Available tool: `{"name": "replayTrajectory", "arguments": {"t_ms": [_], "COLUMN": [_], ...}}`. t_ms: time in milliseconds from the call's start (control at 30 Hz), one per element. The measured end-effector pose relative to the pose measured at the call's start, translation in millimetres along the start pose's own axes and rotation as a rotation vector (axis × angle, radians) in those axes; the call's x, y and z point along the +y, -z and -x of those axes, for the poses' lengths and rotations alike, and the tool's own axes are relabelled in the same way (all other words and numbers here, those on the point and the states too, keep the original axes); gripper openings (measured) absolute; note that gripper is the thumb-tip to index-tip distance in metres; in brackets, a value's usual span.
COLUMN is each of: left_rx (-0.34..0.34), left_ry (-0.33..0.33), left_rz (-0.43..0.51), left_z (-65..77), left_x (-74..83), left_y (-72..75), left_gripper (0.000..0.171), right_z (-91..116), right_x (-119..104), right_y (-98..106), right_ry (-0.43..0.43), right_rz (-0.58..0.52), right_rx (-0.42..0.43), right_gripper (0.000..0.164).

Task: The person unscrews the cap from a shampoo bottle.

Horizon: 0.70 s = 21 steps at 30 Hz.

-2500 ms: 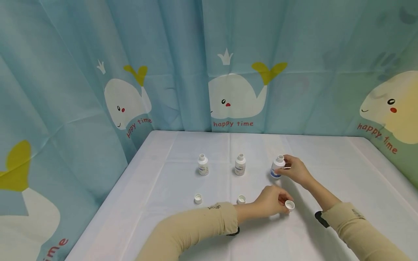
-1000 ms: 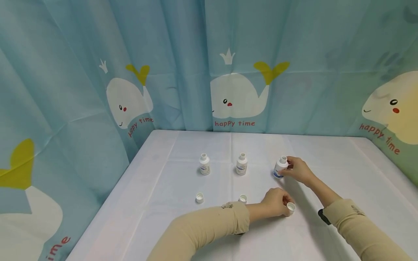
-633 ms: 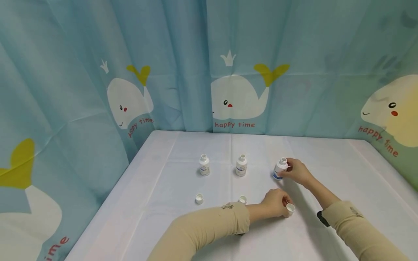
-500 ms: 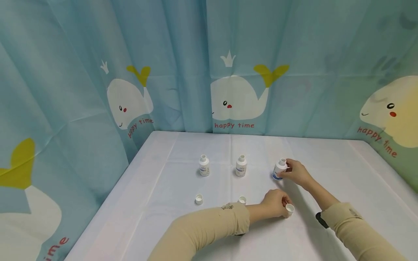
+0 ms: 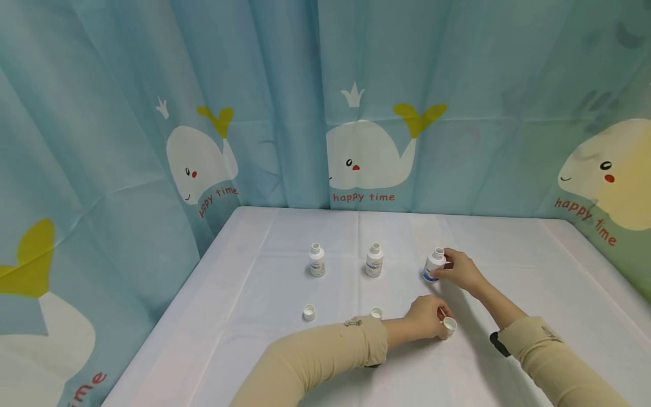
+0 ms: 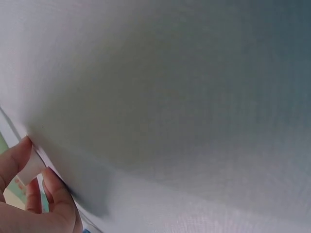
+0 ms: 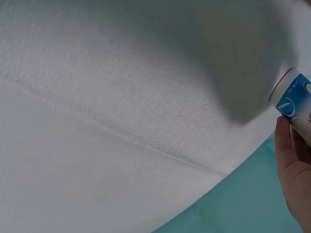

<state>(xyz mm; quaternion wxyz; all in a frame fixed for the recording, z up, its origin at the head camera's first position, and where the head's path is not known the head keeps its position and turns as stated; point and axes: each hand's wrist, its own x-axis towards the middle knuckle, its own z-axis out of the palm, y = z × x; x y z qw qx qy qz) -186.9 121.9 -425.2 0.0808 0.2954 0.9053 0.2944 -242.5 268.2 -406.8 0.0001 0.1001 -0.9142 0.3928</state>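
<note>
My left hand pinches a small white bottle cap at the table surface, its hollow side up. The left wrist view shows the cap between thumb and fingers. Behind it, my right hand holds a white pill bottle by its side, uncapped and upright. A blue label on this bottle shows in the right wrist view. Two more uncapped white bottles, a middle bottle and a left bottle, stand in line with it.
A loose cap lies in front of the left bottle. Another cap sits in front of the middle bottle, partly hidden by the left sleeve. The white-covered table ends at a blue whale-print curtain.
My left wrist and sleeve have shifted slightly right since the earliest frame, while the fingers stay on the cap. The right hand keeps its hold on the bottle. The view drifts a little.
</note>
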Motion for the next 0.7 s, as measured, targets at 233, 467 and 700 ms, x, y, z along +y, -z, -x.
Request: {"name": "replayTrajectory", "arguments": {"t_ms": [233, 467, 700], "left_rx": [-0.042, -0.073, -0.112], "left_ry": [0.052, 0.075, 0.11], "left_rz": [0.06, 0.114, 0.262], "left_z": [-1.5, 2.5, 7.5], "left_x": [2.4, -1.8, -22.1], "left_y": [-0.6, 8.2, 36.8], "left_gripper": [0.04, 0.051, 0.056], "right_z": [5, 14, 22], "right_x": [6, 13, 10], "right_y": [3, 11, 23], "right_ry": [-0.031, -0.061, -0.048], "right_rz": [-0.029, -0.027, -0.004], "right_rx": [-0.03, -0.032, -0.029], "right_gripper": [0.06, 0.067, 0.063]}}
